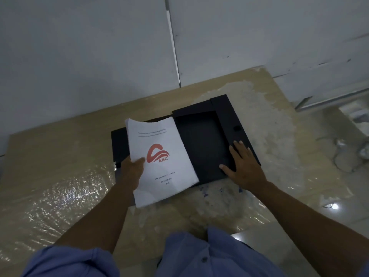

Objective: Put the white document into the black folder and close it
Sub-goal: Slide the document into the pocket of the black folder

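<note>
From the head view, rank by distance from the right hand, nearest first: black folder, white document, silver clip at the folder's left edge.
1. black folder: touching, under the right hand.
2. white document: to its left, held in the left hand.
3. silver clip: farthest, at the folder's left edge.

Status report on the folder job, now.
Left hand grips white document, held over the open black folder's left half. Right hand flat on folder's right edge, steadying it. Document not yet in; tray clear, nothing blocking.
</note>
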Available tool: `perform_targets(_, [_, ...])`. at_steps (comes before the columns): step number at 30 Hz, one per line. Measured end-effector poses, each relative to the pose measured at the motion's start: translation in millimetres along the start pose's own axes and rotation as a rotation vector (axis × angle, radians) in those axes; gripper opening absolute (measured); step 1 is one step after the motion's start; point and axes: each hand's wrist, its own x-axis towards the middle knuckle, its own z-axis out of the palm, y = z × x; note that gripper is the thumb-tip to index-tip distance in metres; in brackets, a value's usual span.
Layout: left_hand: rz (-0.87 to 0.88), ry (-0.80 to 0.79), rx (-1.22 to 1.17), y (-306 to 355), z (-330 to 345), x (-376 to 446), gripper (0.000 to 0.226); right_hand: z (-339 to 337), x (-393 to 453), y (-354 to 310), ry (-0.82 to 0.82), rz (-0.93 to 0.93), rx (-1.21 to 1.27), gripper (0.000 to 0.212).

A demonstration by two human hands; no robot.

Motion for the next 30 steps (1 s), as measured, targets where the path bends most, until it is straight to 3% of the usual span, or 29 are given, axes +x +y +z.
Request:
perform_targets(4, [0.02, 0.019, 0.026, -1, 2, 13, 0.037, 8, -9, 16, -0.004, -0.036, -0.106, 0.113])
perform_targets(8, [0.011, -0.037, 0.02, 3, 16, 22, 0.038, 12, -10, 27, -0.02, -0.092, -0.181, 0.125])
perform_targets(13, [0.028, -0.06, 0.009, 1, 33, 24, 0.036, 16, -12, 30, 0.012, -0.121, -0.201, 0.121])
perform_targets(21, [0.092, 0.093, 0.068, 2, 27, 35, 0.044, 17, -12, 32, 0.021, -0.117, -0.198, 0.118])
perform_targets(26, [0.091, 0.066, 0.073, -1, 34, 29, 0.042, 19, -13, 32, 0.046, -0.126, -0.207, 0.115])
perform_targets(30, [0.205, 0.109, 0.177, 4, 22, 32, 0.041, 19, -13, 33, 0.044, -0.125, -0.21, 0.116])
